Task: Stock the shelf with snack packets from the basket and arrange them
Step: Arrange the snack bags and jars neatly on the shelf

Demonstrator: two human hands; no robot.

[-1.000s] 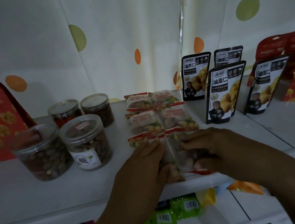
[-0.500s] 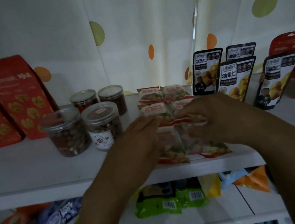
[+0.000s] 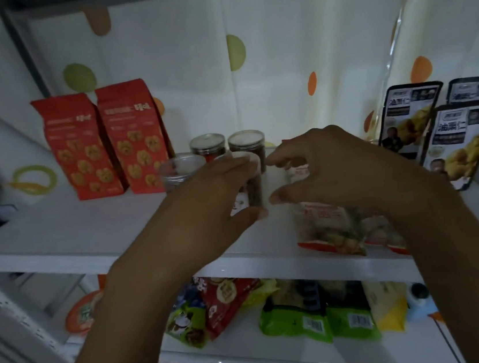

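Red-and-clear snack packets (image 3: pixel 328 224) lie flat near the front edge of the white shelf (image 3: pixel 57 233), partly hidden under my right wrist. My left hand (image 3: pixel 213 202) hovers in front of a labelled clear jar (image 3: pixel 254 191), with its fingers level with the lid and its thumb near the base; contact is unclear. My right hand (image 3: pixel 336 169) is above the packets, its fingers and thumb curved in a C with only bare shelf showing between them. No basket is in view.
Three more lidded jars (image 3: pixel 208 144) stand behind. Two red boxes (image 3: pixel 136 136) are at the left and black chestnut pouches (image 3: pixel 465 141) at the right. The lower shelf holds green packets (image 3: pixel 303 315) and red ones (image 3: pixel 228 297). A spotted curtain hangs behind.
Both hands have lifted off the snack packets and moved left toward the jars. The view has swung left and up, bringing the red boxes into sight.
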